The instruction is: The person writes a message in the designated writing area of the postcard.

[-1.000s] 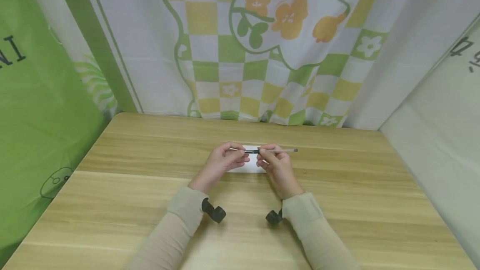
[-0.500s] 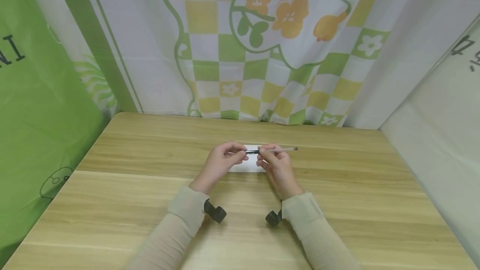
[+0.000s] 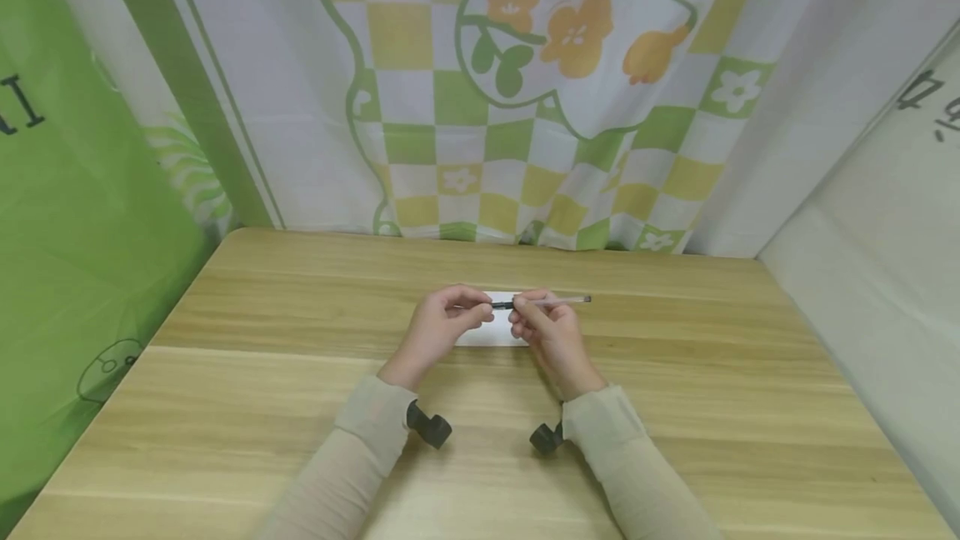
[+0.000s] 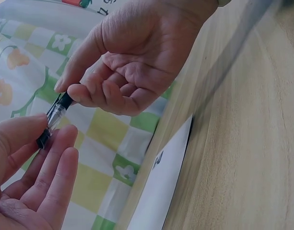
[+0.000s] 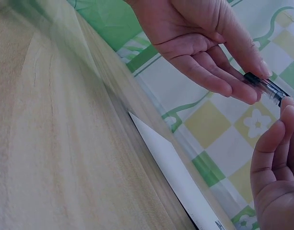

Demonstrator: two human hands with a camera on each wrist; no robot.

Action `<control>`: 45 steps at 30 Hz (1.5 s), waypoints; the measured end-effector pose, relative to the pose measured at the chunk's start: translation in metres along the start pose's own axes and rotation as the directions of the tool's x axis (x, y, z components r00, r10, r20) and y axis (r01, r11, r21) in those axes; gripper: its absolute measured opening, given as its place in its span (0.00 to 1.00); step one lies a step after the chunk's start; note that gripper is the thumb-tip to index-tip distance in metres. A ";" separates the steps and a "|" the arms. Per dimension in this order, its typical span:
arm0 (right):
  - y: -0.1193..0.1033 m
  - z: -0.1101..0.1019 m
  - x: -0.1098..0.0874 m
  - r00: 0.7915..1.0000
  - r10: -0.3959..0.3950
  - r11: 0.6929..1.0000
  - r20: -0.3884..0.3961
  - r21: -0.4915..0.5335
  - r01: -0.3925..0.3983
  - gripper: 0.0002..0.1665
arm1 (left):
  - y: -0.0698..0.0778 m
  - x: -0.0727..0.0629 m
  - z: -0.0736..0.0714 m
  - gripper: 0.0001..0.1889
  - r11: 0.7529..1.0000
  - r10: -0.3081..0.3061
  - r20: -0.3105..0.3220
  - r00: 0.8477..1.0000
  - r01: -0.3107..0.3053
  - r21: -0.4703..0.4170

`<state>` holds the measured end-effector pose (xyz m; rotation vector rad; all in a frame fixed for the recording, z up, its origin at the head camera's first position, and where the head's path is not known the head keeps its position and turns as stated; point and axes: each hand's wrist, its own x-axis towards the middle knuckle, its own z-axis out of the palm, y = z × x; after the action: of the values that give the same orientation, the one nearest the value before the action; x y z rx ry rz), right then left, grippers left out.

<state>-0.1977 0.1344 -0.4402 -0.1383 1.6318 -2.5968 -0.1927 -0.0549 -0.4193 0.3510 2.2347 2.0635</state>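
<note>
A slim pen [image 3: 555, 301] with a clear barrel and dark end is held level between both hands, above a white card [image 3: 491, 332]. My left hand [image 3: 450, 315] pinches its left end between thumb and fingers. In the left wrist view that end is a clear, black-tipped cap [image 4: 55, 116] with a clip. My right hand [image 3: 551, 327] pinches the pen near its black part, with the barrel sticking out to the right. Across the right wrist view, the left hand [image 5: 204, 48] is at the top and the right hand [image 5: 281, 167] at the lower right.
The card lies flat on the wood-grain table [image 3: 300, 415], with small dark print on it. A checked, flowered curtain [image 3: 465, 123] hangs at the far edge. Green cloth [image 3: 90, 215] is on the left and a pale wall [image 3: 885, 257] on the right.
The left hand's lower fingers have drawn in slightly since a second ago. Both hands keep their pinch on the pen, which stays nearly in place.
</note>
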 end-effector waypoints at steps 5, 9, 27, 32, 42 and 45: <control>0.000 0.001 0.000 0.998 -0.053 0.999 0.023 0.012 0.053 0.08 | 0.000 0.001 -0.001 0.09 1.000 0.012 0.000 1.000 -0.012 -0.013; -0.001 0.001 -0.001 0.995 -0.084 0.996 0.048 0.020 0.083 0.10 | 0.001 0.001 -0.002 0.08 1.000 -0.001 -0.001 1.000 0.001 -0.022; -0.001 -0.004 -0.002 0.990 -0.123 0.992 0.075 -0.027 0.125 0.10 | -0.007 0.004 -0.007 0.08 0.974 -0.129 0.095 0.987 0.144 -0.174; -0.009 -0.017 0.002 0.985 -0.175 0.981 0.010 0.092 0.173 0.08 | -0.013 0.003 -0.019 0.05 0.959 -0.164 0.058 0.985 0.173 -0.225; -0.026 -0.030 0.007 0.976 -0.214 0.968 -0.039 0.127 0.217 0.10 | -0.013 0.004 -0.033 0.08 0.952 -0.180 0.026 0.983 0.181 -0.248; -0.026 -0.030 0.008 0.978 -0.199 0.973 -0.060 0.109 0.204 0.11 | -0.012 0.005 -0.034 0.11 0.952 -0.176 0.010 0.984 0.172 -0.254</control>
<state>-0.2092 0.1714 -0.4295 -0.2490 1.5529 -2.8587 -0.2063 -0.0879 -0.4276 0.1163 1.8954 2.2230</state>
